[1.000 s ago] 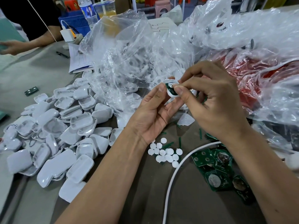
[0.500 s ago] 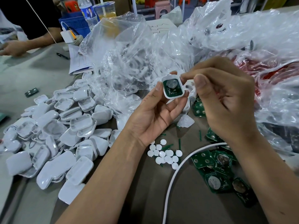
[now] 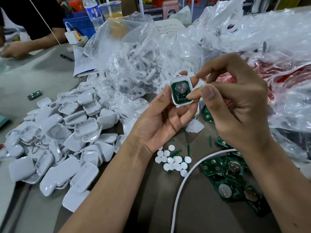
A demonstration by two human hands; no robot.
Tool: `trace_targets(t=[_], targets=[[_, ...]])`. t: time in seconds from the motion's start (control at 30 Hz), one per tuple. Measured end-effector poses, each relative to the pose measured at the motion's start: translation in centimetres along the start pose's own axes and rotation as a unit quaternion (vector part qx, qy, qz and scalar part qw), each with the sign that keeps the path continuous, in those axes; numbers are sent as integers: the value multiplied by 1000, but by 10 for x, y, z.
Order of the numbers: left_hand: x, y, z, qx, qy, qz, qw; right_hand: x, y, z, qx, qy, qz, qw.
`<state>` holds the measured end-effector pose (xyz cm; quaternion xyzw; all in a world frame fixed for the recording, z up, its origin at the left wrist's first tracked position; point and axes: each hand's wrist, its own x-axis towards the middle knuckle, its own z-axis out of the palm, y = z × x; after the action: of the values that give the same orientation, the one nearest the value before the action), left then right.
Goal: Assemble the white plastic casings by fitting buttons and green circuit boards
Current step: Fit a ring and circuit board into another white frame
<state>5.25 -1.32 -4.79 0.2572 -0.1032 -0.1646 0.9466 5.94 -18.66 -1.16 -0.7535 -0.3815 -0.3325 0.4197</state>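
Nearest, at the desk's near edge, a white cable (image 3: 183, 187) curved past a loose heap of green circuit boards (image 3: 230, 175) on the right and a cluster of white round buttons (image 3: 173, 163) between the forearms. Above them the left hand (image 3: 161, 121) held a white casing (image 3: 181, 89) up off the desk, fingers curled around its sides, a green board (image 3: 180, 91) lying inside it. The right hand (image 3: 235, 105) pressed a fingertip on the board's lower right corner, other fingers bent, gripping nothing visible. Step judged: seating the board; next likely calls for even pressure until flush. Open casings (image 3: 55, 140) crowded the left side; crumpled plastic bags (image 3: 143, 52) walled the far edge. Free room was only a narrow strip near centre.
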Motion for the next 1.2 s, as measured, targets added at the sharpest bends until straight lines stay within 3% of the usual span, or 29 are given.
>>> trace_targets(t=[0.4, 0.57, 0.63, 0.77, 0.87, 1.0, 1.2], targets=[[1, 1, -3, -15, 26, 29, 999, 1, 1, 0, -16, -4, 3, 1000], [-5, 23, 3, -45, 52, 91, 993, 2, -1, 6, 2, 15, 15, 1000], [-11, 41, 5, -57, 56, 134, 988, -1, -5, 13, 21, -23, 24, 999], [-24, 73, 3, -85, 73, 211, 971, -15, -27, 39, 39, -220, 53, 973], [-33, 89, -4, -123, 88, 244, 958, -24, -46, 67, 7, -337, 28, 941], [-36, 90, -5, -125, 88, 253, 955, -20, -62, 95, -61, -383, 19, 922], [-32, 75, 2, -99, 82, 232, 964, -18, -66, 97, -76, -352, -41, 932]])
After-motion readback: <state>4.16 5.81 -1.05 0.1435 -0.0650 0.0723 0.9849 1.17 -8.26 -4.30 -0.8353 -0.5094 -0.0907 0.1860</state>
